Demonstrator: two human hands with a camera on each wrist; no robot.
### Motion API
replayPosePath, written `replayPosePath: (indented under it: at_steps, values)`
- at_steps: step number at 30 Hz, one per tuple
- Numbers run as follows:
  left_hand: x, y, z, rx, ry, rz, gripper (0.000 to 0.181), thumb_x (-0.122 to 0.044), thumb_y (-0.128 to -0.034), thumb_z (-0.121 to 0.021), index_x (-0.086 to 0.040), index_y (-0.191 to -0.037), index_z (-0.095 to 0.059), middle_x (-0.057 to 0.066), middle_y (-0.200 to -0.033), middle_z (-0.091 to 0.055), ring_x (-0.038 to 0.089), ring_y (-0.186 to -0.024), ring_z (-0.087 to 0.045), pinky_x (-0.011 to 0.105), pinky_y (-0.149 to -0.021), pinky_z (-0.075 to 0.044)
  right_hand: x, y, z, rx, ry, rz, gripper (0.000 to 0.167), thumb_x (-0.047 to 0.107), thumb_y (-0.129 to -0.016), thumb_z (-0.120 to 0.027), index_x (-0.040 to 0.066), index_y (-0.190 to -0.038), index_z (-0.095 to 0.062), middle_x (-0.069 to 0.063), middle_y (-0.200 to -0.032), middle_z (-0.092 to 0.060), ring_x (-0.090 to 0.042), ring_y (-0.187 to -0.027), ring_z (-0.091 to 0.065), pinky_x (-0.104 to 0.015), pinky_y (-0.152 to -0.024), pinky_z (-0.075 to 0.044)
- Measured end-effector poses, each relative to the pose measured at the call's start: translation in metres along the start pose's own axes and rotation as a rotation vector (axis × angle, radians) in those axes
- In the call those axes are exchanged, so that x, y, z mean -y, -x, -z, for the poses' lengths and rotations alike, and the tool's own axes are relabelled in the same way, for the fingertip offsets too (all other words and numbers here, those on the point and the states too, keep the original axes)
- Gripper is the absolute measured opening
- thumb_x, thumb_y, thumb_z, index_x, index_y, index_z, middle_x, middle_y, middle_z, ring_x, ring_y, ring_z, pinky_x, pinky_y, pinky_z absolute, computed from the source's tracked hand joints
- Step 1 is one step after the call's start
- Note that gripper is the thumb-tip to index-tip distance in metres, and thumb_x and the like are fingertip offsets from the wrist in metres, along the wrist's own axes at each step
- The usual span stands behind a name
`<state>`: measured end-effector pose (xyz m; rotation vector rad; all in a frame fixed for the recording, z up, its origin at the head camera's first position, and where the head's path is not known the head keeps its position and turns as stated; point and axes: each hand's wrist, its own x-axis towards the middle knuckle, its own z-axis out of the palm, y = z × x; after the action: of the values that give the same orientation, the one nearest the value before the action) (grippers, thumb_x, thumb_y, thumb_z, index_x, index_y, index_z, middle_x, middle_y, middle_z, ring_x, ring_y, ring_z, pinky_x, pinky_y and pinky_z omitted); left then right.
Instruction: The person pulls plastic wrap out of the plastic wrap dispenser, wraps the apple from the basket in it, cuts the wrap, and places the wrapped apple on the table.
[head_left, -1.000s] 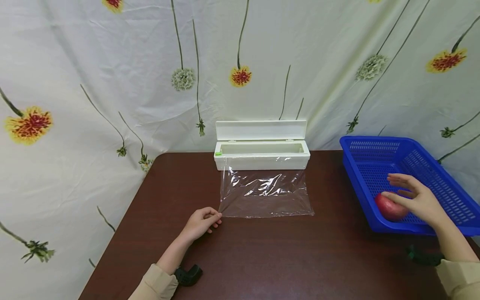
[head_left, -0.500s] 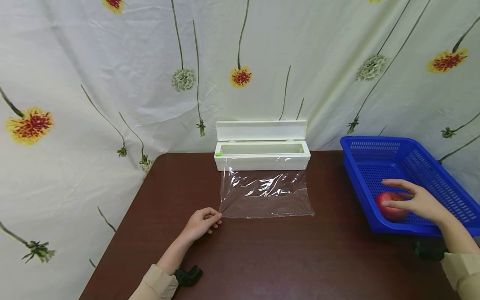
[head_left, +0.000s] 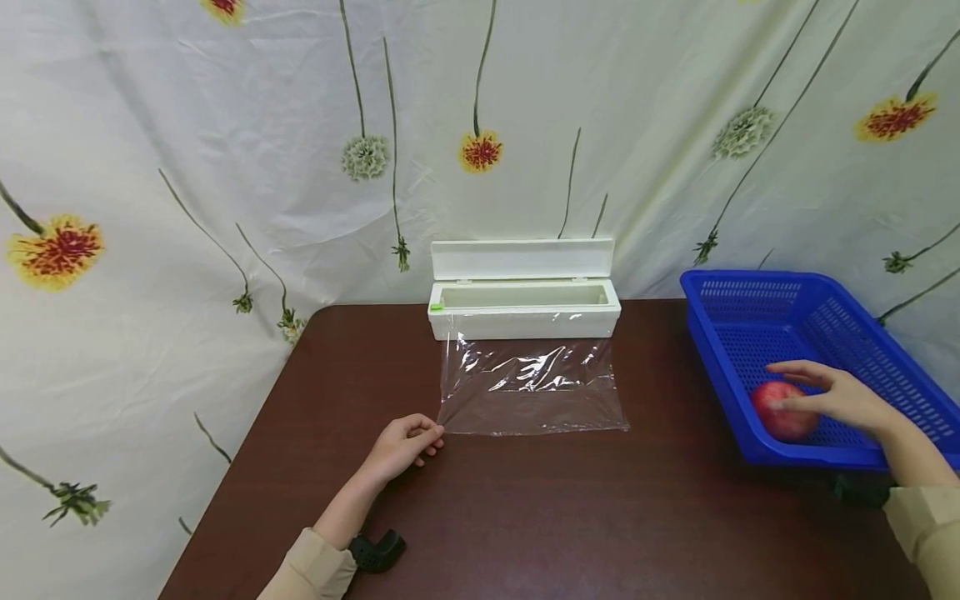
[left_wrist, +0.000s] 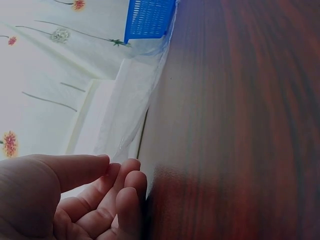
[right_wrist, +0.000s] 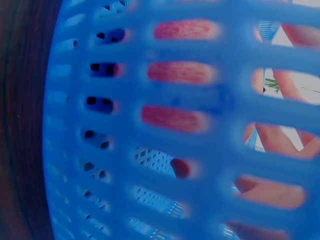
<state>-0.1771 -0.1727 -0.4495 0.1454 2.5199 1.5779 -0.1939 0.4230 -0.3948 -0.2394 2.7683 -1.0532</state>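
Clear plastic film (head_left: pixel 532 408) lies on the dark table, stretching forward from a long white box (head_left: pixel 525 325) whose lid stands up. At the film's near left corner, my left hand (head_left: pixel 401 446) pinches the edge between thumb and fingers; the left wrist view shows this left hand (left_wrist: pixel 95 200) with the film (left_wrist: pixel 137 110) rising from the fingertips. A red round fruit (head_left: pixel 780 417) rests in the blue basket (head_left: pixel 712 392). Over it, my right hand (head_left: pixel 847 400) has its thumb and fingers spread. Through the basket's slots (right_wrist: pixel 225 100), the right wrist view shows fruit (right_wrist: pixel 182 72) and fingers.
The blue basket takes up the table's right side, its wall between the fruit and the film. A floral cloth (head_left: pixel 300 125) hangs behind the table (head_left: pixel 562 517). A black device (head_left: pixel 378 552) is at my left wrist.
My right hand has lowered slightly and shifted right, its fingers coming down over the fruit. The left hand and the film look unmoved.
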Motion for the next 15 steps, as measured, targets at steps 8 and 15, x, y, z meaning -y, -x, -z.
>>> replayPosePath:
  at_steps: [8,15]
  values:
    - [0.024,-0.013,-0.001,0.002,0.01,0.008,0.023,-0.023,-0.0916,-0.062,0.0,-0.093,-0.064,0.006,-0.081,-0.067,0.017,-0.072,-0.06,0.029,-0.056,-0.051,-0.003,-0.002,0.001,0.035,-0.018,-0.008,0.056,0.023,-0.089,-0.063,-0.005,-0.133,-0.041,-0.035,-0.127,-0.045,0.003,-0.093,-0.049,-0.034,-0.07,-0.05]
    - [0.027,-0.014,-0.002,-0.001,0.006,0.01,0.023,-0.02,-0.0927,-0.061,0.002,-0.094,-0.064,0.008,-0.082,-0.067,0.021,-0.073,-0.061,0.031,-0.056,-0.05,-0.005,-0.003,-0.002,0.09,-0.088,-0.04,0.055,0.02,-0.088,-0.064,-0.004,-0.132,-0.041,-0.025,-0.114,-0.055,-0.016,-0.089,-0.056,-0.034,-0.067,-0.051]
